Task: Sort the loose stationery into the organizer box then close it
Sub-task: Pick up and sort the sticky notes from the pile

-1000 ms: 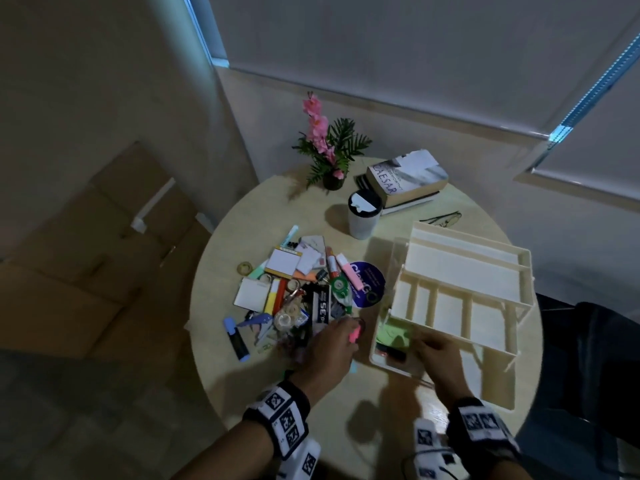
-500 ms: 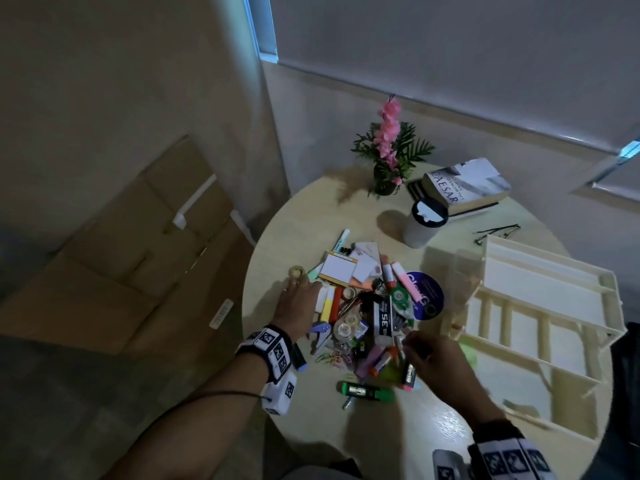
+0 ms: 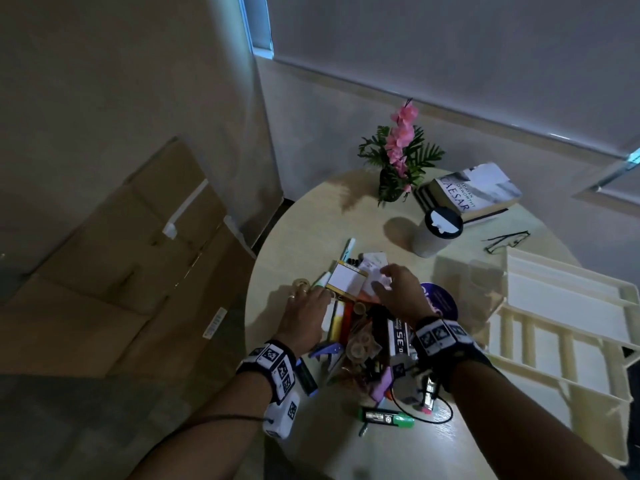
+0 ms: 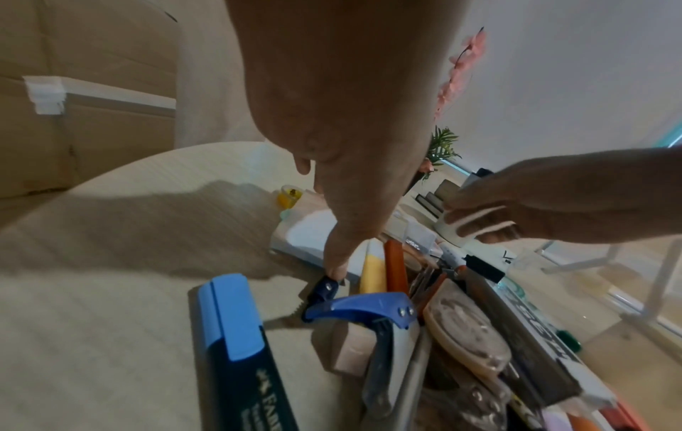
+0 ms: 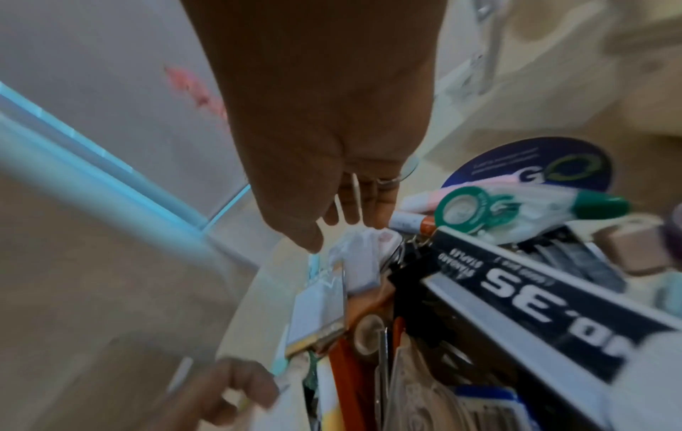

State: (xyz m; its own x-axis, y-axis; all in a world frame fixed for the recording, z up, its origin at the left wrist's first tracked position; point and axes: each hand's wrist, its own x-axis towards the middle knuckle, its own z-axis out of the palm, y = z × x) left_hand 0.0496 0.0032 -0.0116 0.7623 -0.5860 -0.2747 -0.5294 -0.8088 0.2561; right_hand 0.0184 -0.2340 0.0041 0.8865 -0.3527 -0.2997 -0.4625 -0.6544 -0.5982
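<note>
A heap of loose stationery lies on the round table. In it are a white note pad, a black staples box, a green marker, a blue highlighter and a blue staple remover. My left hand rests at the heap's left edge and touches the pad's corner. Further back, my right hand hovers with spread fingers over small white cards and holds nothing. The cream organizer box stands open at the right.
A purple disc lies between heap and box. Behind stand a lidded cup, a book, a flower pot and glasses. Cardboard boxes lean at the left beyond the table edge.
Both hands left the organizer box for the heap. The left went to the heap's left edge. The right then moved from the near side to the white cards at the far side.
</note>
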